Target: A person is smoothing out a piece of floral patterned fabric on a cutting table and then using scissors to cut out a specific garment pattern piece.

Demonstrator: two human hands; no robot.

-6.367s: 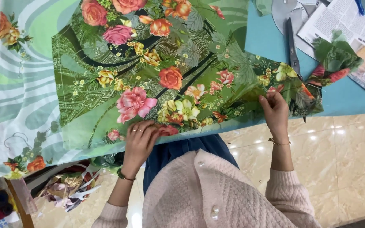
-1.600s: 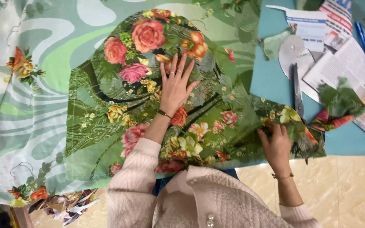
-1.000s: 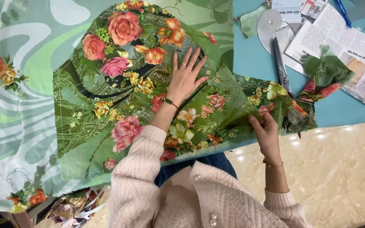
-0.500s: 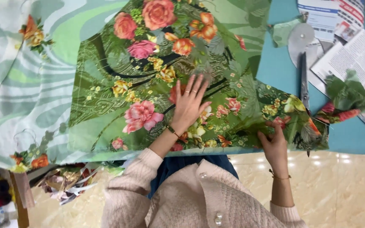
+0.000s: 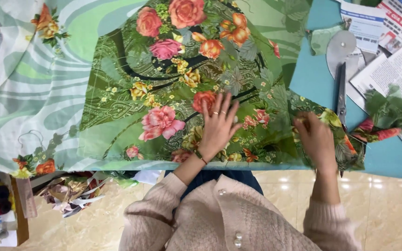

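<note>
Left hand (image 5: 218,128) lies flat, fingers spread wide, palm down on the floral fabric (image 5: 173,93); it grips nothing, only presses the cloth to the table. Rings show on two fingers, a thin bracelet at the wrist.

Right hand (image 5: 316,139) rests on the narrow right-hand end of the same fabric, near the table's front edge. Fingers are curled in over a fold of cloth; it looks like a pinch on the fold, but the fingertips are hidden, so whether it really has hold I cannot tell.

Fabric position: dark green with pink and orange roses, spread over the blue table (image 5: 303,79), its left part overlying a pale green swirl-patterned cloth (image 5: 33,88). Front edge runs level with the table edge.

Nearby: scissors (image 5: 341,93) lie closed just beyond the right hand, blades pointing toward the body, on top of the fabric's end. Grey paper pattern pieces (image 5: 340,49) and newspaper sheets (image 5: 387,69) sit beyond. A loose fabric scrap (image 5: 387,116) lies to the right.

Risks, judged:
- Cloth is light; if the right hand pulls while the left presses unevenly, the layers could skew or ripple.
- The scissors sit very near the right wrist; a sideways sweep could knock them off the edge.
- The front edge could slide off the table, dragging the piece.
</note>
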